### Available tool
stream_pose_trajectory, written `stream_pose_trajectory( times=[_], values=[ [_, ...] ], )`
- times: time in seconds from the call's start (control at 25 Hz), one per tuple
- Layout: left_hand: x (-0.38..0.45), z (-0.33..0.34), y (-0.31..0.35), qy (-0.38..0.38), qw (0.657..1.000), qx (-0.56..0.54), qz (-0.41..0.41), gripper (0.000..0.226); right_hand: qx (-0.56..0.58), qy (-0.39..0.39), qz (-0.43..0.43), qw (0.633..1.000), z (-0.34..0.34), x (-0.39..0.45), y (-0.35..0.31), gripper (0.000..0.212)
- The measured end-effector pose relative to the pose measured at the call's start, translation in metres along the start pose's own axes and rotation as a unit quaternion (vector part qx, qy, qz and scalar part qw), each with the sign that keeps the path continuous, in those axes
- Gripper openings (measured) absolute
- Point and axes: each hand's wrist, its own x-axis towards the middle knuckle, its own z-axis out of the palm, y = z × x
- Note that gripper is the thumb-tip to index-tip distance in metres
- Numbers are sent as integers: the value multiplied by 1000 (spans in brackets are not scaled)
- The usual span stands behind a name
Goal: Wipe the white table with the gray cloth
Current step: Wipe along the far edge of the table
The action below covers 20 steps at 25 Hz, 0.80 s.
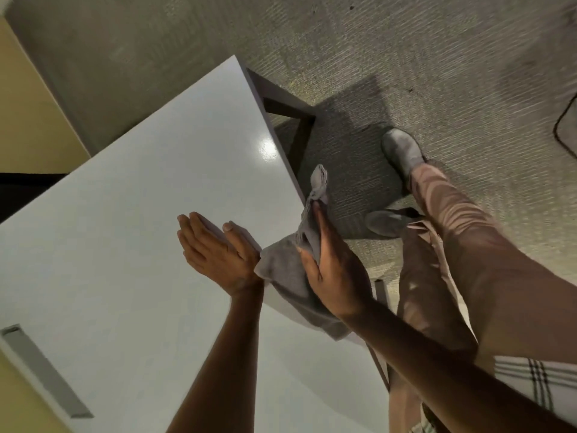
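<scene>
The white table (131, 195) fills the left and centre of the head view, tilted in the picture. Over its right edge the gray cloth (282, 270) is draped, with one bunched end (319, 178) sticking up past my fingertips. My right hand (332, 270) lies flat on the cloth at that edge and pinches it between the fingers. Just left of the cloth, my left hand (215, 248) hovers above the tabletop, palm up and fingers apart, holding nothing.
Gray carpet (406, 57) lies beyond the table's right edge, where my legs and gray shoes (402, 150) stand. A dark table frame (287, 104) shows under the far corner. A gray slot (40, 370) sits in the near left tabletop. A black cable (562, 126) is at far right.
</scene>
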Motion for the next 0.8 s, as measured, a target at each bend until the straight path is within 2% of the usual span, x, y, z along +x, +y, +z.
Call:
stream_pose_trajectory(
  times=[0.16,0.36,0.48,0.56,0.68,0.8],
  values=[
    [1,0,0,2,1000,9,13,70,48,-47,-20,998,-6,68,-25,75],
    [0,-1,0,-16,1000,7,-9,64,107,-18,-63,992,-5,190,-74,75],
    [1,-1,-1,-27,999,-6,-20,64,74,19,-77,994,-7,262,-107,69],
    [1,-1,-2,-32,999,-19,-23,66,44,10,-88,995,-8,295,-125,63],
    [2,-1,-4,-25,999,-25,-16,69,26,37,-62,997,-11,302,-131,55],
    [2,0,-6,-22,999,-25,-7,68,61,43,-50,996,-11,258,-118,66]
  ],
)
